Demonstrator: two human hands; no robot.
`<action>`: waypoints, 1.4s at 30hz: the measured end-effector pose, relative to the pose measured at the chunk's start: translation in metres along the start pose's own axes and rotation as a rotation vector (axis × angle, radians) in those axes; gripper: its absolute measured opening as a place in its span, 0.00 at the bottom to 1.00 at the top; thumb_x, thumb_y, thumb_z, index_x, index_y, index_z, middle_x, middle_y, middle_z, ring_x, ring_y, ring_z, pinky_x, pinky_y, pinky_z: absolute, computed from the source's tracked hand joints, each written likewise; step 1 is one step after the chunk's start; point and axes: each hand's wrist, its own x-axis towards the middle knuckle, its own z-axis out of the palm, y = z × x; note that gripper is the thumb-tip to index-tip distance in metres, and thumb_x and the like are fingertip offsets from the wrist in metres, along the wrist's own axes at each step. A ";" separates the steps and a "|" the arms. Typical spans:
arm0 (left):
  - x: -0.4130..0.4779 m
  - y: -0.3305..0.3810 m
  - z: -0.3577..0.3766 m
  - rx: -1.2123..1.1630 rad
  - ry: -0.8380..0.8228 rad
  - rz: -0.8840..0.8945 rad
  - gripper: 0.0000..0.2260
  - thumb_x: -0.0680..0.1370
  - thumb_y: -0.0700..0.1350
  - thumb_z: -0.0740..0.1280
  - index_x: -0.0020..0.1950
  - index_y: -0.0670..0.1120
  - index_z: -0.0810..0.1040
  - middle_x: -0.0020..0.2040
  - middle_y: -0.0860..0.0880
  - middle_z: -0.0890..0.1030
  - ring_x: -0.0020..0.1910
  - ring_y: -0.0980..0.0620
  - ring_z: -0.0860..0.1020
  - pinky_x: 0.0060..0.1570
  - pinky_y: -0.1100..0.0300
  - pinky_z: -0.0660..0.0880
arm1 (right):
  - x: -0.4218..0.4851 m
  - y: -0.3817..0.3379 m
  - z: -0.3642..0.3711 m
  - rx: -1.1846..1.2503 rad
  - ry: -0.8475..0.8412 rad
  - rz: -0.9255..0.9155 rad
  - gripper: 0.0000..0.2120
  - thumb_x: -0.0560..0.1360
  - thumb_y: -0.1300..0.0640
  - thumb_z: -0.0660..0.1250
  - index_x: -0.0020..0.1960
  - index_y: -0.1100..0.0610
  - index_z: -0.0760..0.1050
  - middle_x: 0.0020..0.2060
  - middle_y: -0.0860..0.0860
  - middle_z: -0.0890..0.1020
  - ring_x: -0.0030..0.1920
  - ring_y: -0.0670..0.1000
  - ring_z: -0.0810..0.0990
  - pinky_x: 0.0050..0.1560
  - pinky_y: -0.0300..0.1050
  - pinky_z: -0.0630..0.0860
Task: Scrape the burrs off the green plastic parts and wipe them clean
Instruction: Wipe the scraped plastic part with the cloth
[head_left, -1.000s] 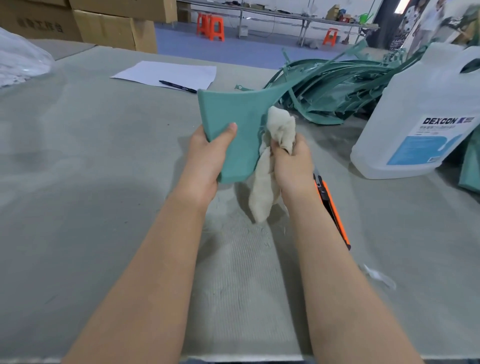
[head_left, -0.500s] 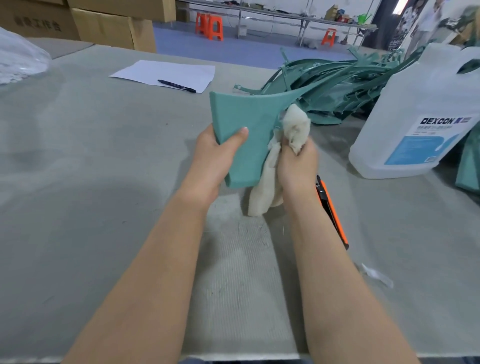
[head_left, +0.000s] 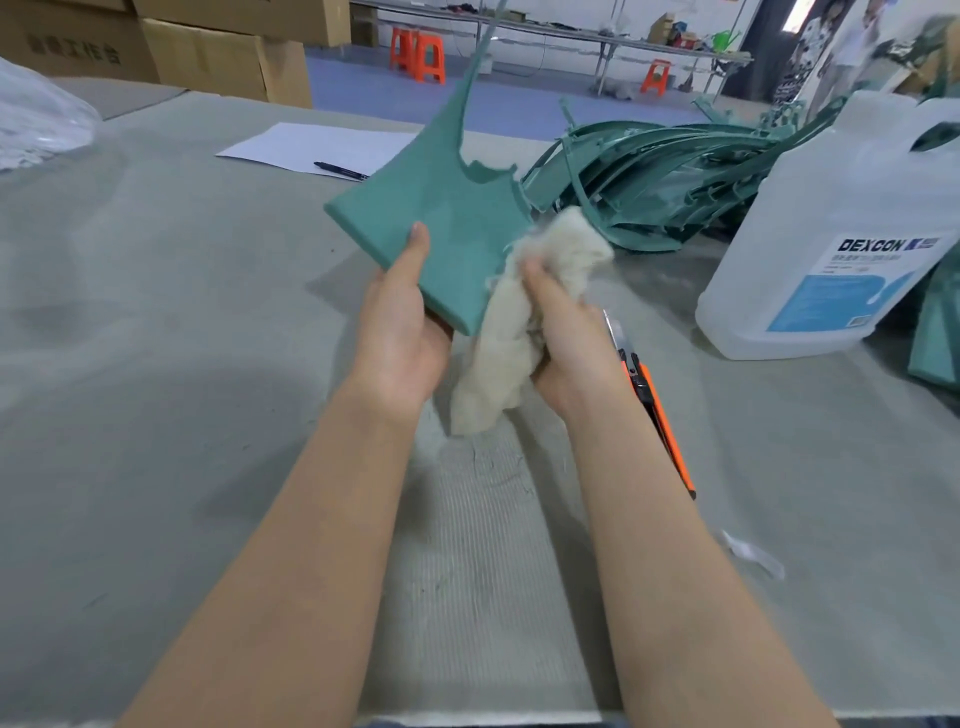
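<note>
My left hand (head_left: 397, 332) grips the near corner of a green plastic part (head_left: 441, 208), thumb on its top face, holding it above the table with its thin arm pointing up and away. My right hand (head_left: 569, 338) clutches a bunched off-white rag (head_left: 524, 312) against the part's right edge. An orange-and-black utility knife (head_left: 657, 410) lies on the table just right of my right wrist, partly hidden by the forearm. A pile of more green plastic parts (head_left: 654, 176) sits behind at the right.
A large white DEXCON jug (head_left: 841, 234) stands at the right. White paper (head_left: 317, 148) with a pen (head_left: 340, 170) lies at the far middle. A clear plastic bag (head_left: 36, 124) sits far left, cardboard boxes (head_left: 223, 57) behind. Another green part (head_left: 937, 322) lies at the right edge. The grey felt table (head_left: 156, 364) extends left.
My left hand has turned the green part so its broad face now tilts flatter and its thin arm swings upward. The rag in my right hand shifted right along the part's edge.
</note>
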 end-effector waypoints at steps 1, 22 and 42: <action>-0.002 -0.002 0.001 0.019 -0.022 -0.009 0.14 0.82 0.44 0.60 0.65 0.39 0.74 0.58 0.41 0.81 0.54 0.46 0.81 0.55 0.51 0.78 | -0.001 0.003 0.005 -0.031 -0.038 -0.021 0.06 0.79 0.57 0.66 0.43 0.53 0.77 0.33 0.46 0.83 0.36 0.44 0.82 0.44 0.42 0.79; -0.004 -0.013 0.003 0.106 -0.167 -0.082 0.12 0.81 0.40 0.61 0.63 0.39 0.75 0.54 0.43 0.83 0.47 0.49 0.83 0.46 0.57 0.81 | 0.004 0.003 0.000 -0.283 0.240 -0.228 0.13 0.80 0.53 0.63 0.37 0.52 0.73 0.34 0.50 0.78 0.39 0.50 0.77 0.42 0.47 0.72; -0.004 -0.003 0.003 -0.113 -0.127 -0.071 0.12 0.83 0.45 0.58 0.59 0.41 0.76 0.49 0.47 0.85 0.44 0.51 0.84 0.44 0.58 0.81 | -0.011 -0.016 0.005 -0.058 0.112 -0.229 0.11 0.80 0.57 0.62 0.61 0.53 0.69 0.48 0.47 0.81 0.49 0.45 0.80 0.53 0.42 0.77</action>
